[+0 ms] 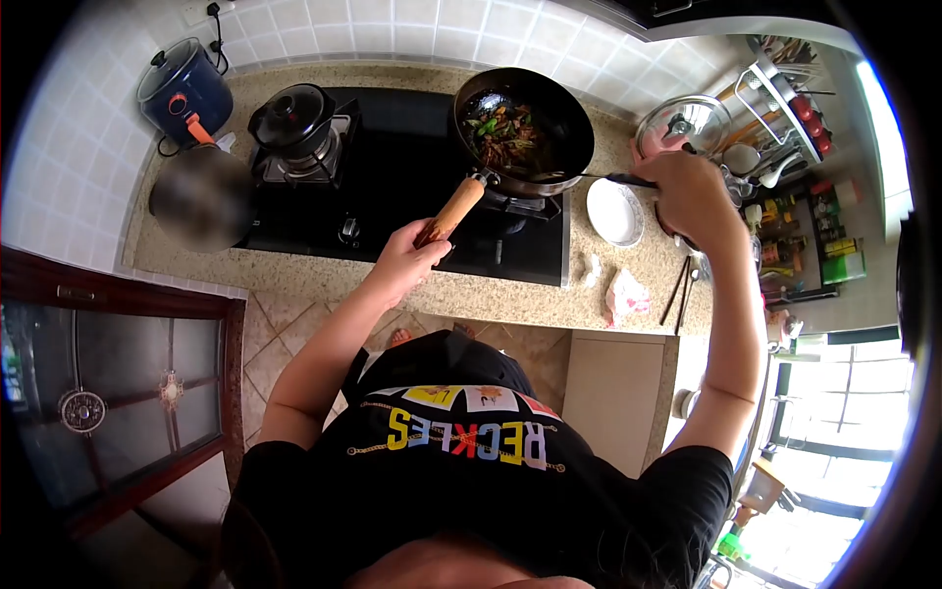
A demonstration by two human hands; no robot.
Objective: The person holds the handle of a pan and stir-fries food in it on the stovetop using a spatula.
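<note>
My left hand (407, 263) is wrapped round the wooden handle of a dark wok (572, 123), which sits tilted over the right burner. Inside the wok lies cooked food (505, 135) with green and brown pieces. To the right, my right hand (684, 191) grips the black handle of a utensil (628, 181), whose thin shaft reaches over the wok's rim; its far end is hard to make out. Just below that utensil, a white dish (615, 213) rests on the counter.
A black lidded pot (292, 120) stands on the left burner, with a blue cooker (184, 93) beyond it. Right of the wok are a lid (684, 123), chopsticks (675, 291), a crumpled plastic bag (627, 297) and a utensil rack (785, 113).
</note>
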